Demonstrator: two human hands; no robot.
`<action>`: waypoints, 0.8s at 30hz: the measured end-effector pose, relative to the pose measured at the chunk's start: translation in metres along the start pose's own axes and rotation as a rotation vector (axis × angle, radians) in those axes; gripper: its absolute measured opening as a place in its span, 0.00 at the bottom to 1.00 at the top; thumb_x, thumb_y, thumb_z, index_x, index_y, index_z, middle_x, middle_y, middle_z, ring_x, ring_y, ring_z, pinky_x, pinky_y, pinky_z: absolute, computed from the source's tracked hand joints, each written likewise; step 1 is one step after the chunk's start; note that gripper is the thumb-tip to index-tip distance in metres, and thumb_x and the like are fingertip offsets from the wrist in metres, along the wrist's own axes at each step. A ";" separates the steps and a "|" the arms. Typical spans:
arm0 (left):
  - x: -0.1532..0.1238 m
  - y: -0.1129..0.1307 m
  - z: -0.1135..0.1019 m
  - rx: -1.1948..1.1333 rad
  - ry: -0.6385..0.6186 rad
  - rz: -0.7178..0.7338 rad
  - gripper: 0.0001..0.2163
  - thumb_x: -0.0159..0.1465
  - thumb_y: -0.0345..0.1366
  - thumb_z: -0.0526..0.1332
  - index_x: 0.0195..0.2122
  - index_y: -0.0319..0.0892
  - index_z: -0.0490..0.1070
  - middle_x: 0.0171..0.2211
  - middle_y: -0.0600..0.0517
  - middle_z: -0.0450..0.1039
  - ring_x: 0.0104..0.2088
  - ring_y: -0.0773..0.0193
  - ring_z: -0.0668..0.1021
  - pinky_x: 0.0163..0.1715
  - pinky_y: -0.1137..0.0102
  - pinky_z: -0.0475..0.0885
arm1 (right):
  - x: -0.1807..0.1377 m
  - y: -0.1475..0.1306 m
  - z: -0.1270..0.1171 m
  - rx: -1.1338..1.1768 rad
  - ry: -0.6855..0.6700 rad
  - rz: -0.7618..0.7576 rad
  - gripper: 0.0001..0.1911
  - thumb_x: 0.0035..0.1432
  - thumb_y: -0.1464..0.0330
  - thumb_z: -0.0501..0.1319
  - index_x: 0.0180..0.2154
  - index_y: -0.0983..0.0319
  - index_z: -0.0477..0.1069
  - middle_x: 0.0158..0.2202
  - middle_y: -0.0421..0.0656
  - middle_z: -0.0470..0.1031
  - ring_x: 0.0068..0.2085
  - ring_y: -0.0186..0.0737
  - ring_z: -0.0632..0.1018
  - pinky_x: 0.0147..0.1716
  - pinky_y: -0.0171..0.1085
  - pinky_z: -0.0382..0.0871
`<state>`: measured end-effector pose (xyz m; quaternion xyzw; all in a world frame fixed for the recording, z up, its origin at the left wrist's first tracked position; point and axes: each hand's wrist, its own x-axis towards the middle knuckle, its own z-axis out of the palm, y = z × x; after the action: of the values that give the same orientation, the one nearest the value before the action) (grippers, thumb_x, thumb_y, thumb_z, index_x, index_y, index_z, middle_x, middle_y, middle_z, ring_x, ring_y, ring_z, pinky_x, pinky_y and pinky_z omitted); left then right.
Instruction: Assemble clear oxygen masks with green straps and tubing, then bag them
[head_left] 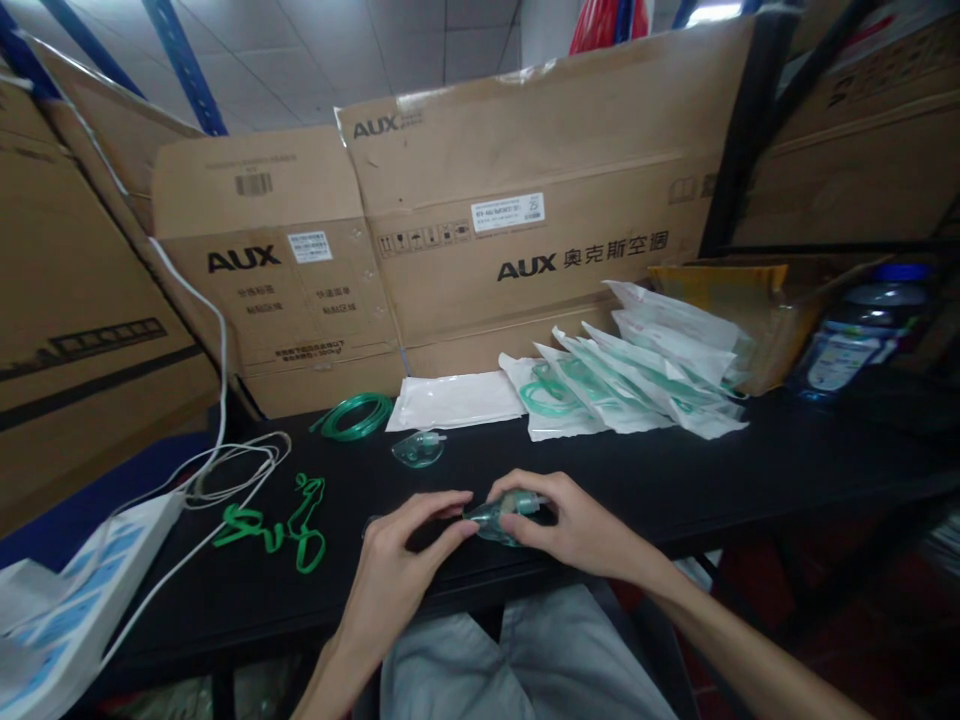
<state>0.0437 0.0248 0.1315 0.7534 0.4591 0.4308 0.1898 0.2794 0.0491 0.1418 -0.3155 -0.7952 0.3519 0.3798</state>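
A clear green oxygen mask (491, 516) is held just above the front of the black table. My right hand (566, 520) grips its right side, thumb in front and fingers behind, around the pale connector. My left hand (409, 540) has its thumb and fingertips at the mask's left end, closed on its edge; the exact contact is partly hidden. A second clear mask (418, 450) lies on the table behind my hands. Beside it is a coil of green tubing (354, 416). Green elastic straps (304, 525) lie loosely tangled to the left.
Several white packets (630, 385) with green tubing are fanned out at the back right, next to a flat white packet (457, 400). A blue-capped bottle (859, 330) stands far right. A power strip (112, 590) and white cable (225, 470) lie left. Cardboard (450, 290) walls the back.
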 end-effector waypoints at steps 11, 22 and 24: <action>0.005 0.004 0.000 -0.037 -0.131 0.017 0.11 0.65 0.38 0.67 0.49 0.52 0.80 0.44 0.53 0.82 0.45 0.60 0.82 0.48 0.70 0.75 | -0.001 -0.004 -0.001 -0.004 -0.058 -0.024 0.11 0.62 0.70 0.62 0.46 0.61 0.77 0.39 0.41 0.81 0.39 0.38 0.79 0.42 0.34 0.70; 0.008 0.003 0.003 -0.332 -0.097 -0.208 0.14 0.60 0.41 0.70 0.46 0.44 0.80 0.44 0.49 0.81 0.40 0.61 0.82 0.44 0.70 0.78 | -0.001 -0.008 -0.002 0.040 -0.084 -0.102 0.13 0.63 0.71 0.63 0.50 0.60 0.75 0.44 0.42 0.80 0.44 0.38 0.79 0.47 0.35 0.69; 0.009 0.004 0.003 -0.342 -0.066 -0.246 0.14 0.59 0.43 0.71 0.44 0.43 0.79 0.41 0.49 0.81 0.39 0.60 0.82 0.42 0.70 0.78 | -0.001 -0.008 -0.002 0.050 -0.083 -0.108 0.13 0.64 0.70 0.63 0.50 0.60 0.75 0.44 0.41 0.80 0.44 0.38 0.79 0.47 0.34 0.69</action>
<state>0.0505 0.0305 0.1367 0.6621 0.4616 0.4511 0.3809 0.2799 0.0444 0.1482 -0.2479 -0.8171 0.3634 0.3727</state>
